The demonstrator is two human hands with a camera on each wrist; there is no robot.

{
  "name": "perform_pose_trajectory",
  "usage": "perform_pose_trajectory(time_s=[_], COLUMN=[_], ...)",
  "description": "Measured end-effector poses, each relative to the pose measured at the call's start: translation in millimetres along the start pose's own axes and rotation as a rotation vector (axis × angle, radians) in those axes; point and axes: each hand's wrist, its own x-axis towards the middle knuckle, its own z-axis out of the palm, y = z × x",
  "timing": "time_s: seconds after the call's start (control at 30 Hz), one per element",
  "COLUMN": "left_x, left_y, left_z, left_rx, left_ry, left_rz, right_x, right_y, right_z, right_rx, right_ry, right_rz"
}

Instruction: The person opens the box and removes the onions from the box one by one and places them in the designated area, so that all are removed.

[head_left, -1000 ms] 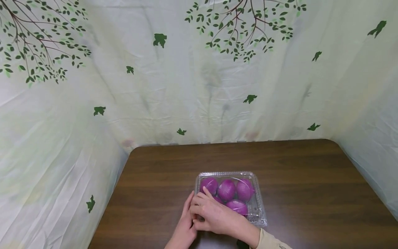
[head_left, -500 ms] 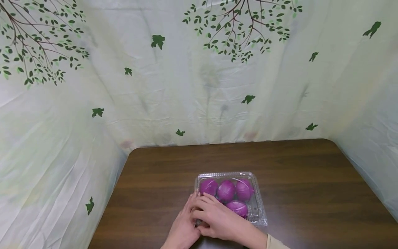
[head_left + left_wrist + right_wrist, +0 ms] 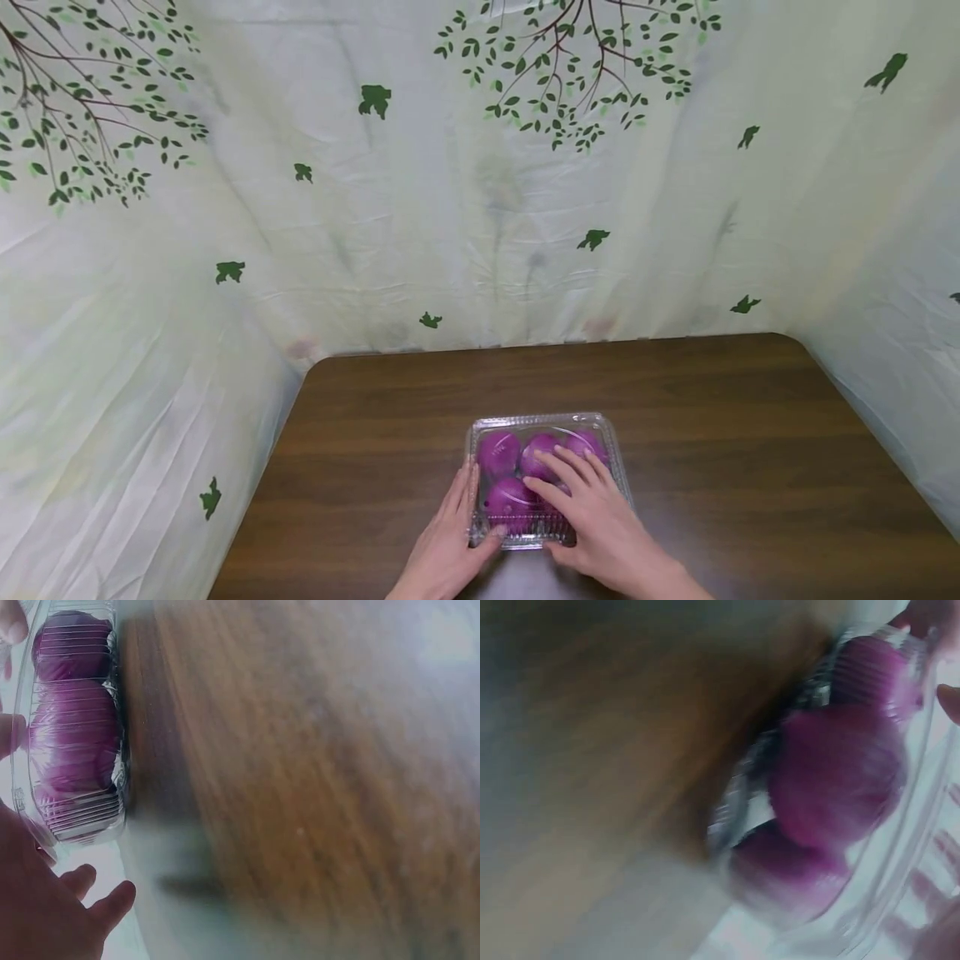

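A clear plastic clamshell box (image 3: pixel 474 429) with several red onions (image 3: pixel 498 454) in it sits on the table, its lid down. My left hand (image 3: pixel 448 533) lies along the box's left side, fingers straight and thumb by the front corner. My right hand (image 3: pixel 603 521) is spread over the right half of the lid, its thumb near the front edge. It partly hides the onions there. Through the ribbed wall, large onions (image 3: pixel 75 735) show in the left wrist view. More onions (image 3: pixel 840 772) appear, blurred, in the right wrist view.
The brown wood-grain table (image 3: pixel 375 417) stretches out around the box. Behind it and at both sides hangs a pale cloth curtain (image 3: pixel 450 208) printed with branches and green leaves.
My right hand has moved from the box's left front corner, beside the left hand, rightward onto the lid with its fingers spreading. The left hand stays at the left side.
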Motion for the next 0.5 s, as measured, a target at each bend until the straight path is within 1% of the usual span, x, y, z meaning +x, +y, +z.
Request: perform_pose_trajectory(time_s=[0.13, 0.3, 0.37, 0.5], left_x=[-0.5, 0.1, 0.4, 0.7], left_y=[0.0, -0.4, -0.9, -2.0], left_z=[-1.1, -1.2, -1.1, -0.9], left_rx=[-0.026, -0.051, -0.067, -0.092], left_ry=[0.003, -0.015, -0.019, -0.031], left_rz=[-0.004, -0.010, -0.006, 0.007], right_x=[-14, -31, -36, -44], right_y=[8, 17, 19, 21], right_z=[-2, -1, 0, 3], right_rx=[-0.025, -0.043, -0.021, 0.066], right_ry=[0.044, 0.086, 0.081, 0.067], right_rz=[0.083, 0.180, 0.213, 0.252])
